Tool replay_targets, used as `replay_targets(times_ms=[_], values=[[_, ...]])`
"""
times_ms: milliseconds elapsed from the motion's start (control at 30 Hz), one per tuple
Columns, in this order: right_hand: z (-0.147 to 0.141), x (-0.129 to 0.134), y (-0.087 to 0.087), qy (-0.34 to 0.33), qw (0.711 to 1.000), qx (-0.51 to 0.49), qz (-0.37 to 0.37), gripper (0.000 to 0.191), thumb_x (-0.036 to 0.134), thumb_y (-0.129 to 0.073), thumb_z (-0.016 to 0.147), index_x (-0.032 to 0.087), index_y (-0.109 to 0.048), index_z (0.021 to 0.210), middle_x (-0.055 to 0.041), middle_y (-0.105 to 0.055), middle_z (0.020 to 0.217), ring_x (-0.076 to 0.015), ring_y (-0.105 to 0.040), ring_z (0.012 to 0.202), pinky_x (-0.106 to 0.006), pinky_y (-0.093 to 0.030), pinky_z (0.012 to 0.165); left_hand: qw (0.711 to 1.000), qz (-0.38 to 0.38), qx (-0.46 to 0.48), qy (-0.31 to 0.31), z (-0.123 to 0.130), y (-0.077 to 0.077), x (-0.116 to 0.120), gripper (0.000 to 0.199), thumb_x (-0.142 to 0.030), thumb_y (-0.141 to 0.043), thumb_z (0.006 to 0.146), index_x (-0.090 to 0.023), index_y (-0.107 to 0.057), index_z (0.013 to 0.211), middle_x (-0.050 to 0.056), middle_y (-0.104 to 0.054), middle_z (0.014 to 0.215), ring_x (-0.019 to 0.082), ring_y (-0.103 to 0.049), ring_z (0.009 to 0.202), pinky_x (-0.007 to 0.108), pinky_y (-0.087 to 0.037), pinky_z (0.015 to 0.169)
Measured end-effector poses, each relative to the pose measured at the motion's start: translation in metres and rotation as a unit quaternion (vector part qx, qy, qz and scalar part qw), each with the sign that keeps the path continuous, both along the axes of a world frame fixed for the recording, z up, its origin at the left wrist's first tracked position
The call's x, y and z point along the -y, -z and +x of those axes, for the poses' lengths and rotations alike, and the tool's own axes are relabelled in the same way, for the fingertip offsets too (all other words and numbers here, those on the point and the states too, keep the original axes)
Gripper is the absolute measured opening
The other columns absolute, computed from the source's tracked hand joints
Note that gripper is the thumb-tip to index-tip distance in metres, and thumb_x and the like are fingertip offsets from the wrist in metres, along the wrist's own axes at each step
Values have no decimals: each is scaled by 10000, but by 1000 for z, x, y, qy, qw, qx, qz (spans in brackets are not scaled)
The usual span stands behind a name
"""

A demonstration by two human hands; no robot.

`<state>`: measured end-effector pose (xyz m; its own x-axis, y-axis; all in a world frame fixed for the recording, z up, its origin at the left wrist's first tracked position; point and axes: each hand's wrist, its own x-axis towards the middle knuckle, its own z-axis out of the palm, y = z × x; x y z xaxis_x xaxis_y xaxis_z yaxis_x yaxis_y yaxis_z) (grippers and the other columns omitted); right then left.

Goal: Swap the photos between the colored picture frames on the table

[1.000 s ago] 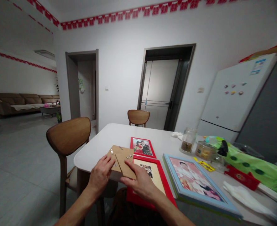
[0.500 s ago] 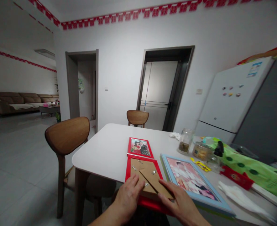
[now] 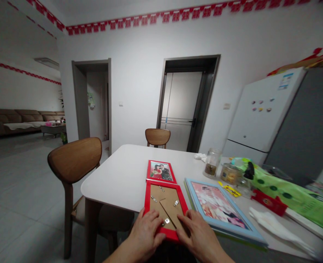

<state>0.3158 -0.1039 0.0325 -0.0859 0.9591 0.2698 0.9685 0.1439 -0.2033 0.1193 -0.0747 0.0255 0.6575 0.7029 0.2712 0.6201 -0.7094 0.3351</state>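
A red picture frame (image 3: 181,190) lies back side up at the table's near edge. Its brown backing board (image 3: 158,193) sits within the red border, with metal clips around it and a diagonal slit or stand edge across it. My left hand (image 3: 146,232) grips the lower left corner, fingers over the board near a clip and thumb at the bottom rim. My right hand (image 3: 198,233) holds the lower right side, fingers bent over the rim and board. Just beyond lies a second red picture frame (image 3: 147,170) with a couple's photo facing up.
A larger light-blue picture frame (image 3: 217,219) lies to the right on the white table (image 3: 114,179). Behind it stand a glass jar (image 3: 213,160), a food container (image 3: 230,174) and a green bag (image 3: 284,188). A white tissue (image 3: 276,226) lies at right. Wooden chairs (image 3: 78,160) flank the table.
The backing board, earlier raised at its near end, now lies down inside the red frame. Both hands have shifted to the frame's lower corners. The view has turned slightly right.
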Motion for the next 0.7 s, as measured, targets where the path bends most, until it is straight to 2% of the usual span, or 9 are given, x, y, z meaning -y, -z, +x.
replay_targets(times_ms=[133,267,433,633,700], values=[[-4,-6,0,-8,1000,4,7,292,352,-388,762,213,-599,907,-75,-538,864,-205,-486,855,-315,-366,764,1000,-3,11,0,-4,10,-4,405,-348,-585,722,-191,-487,1082,75,-461,1227,205,-386,1140,404,-171,1014],[-11,-25,-3,1,1000,6,3,266,272,-340,787,182,-583,844,-83,-541,867,-186,-489,845,-285,-356,756,999,-8,29,-12,-3,16,-8,380,-301,-631,674,-159,-519,1009,86,-489,1197,206,-409,1121,393,-170,1019],[-16,-43,-6,17,999,31,11,288,224,-307,800,156,-580,864,-97,-555,862,-176,-503,816,-270,-345,724,999,-22,31,-16,-2,12,-8,437,-301,-649,654,-154,-507,1040,88,-508,1178,207,-421,1111,392,-178,1017],[2,-44,-7,61,992,111,-4,307,257,-319,798,178,-612,750,-97,-577,827,-212,-512,774,-323,-315,660,999,-34,20,-23,-3,8,-6,578,-287,-655,652,-112,-427,1153,109,-491,1194,203,-407,1123,378,-169,1022],[7,-44,-4,56,992,111,2,292,261,-323,799,205,-607,832,-82,-575,863,-212,-510,786,-323,-310,658,999,-37,19,-22,-3,8,-7,592,-299,-652,656,-111,-417,1165,110,-483,1202,204,-406,1123,377,-171,1020]])
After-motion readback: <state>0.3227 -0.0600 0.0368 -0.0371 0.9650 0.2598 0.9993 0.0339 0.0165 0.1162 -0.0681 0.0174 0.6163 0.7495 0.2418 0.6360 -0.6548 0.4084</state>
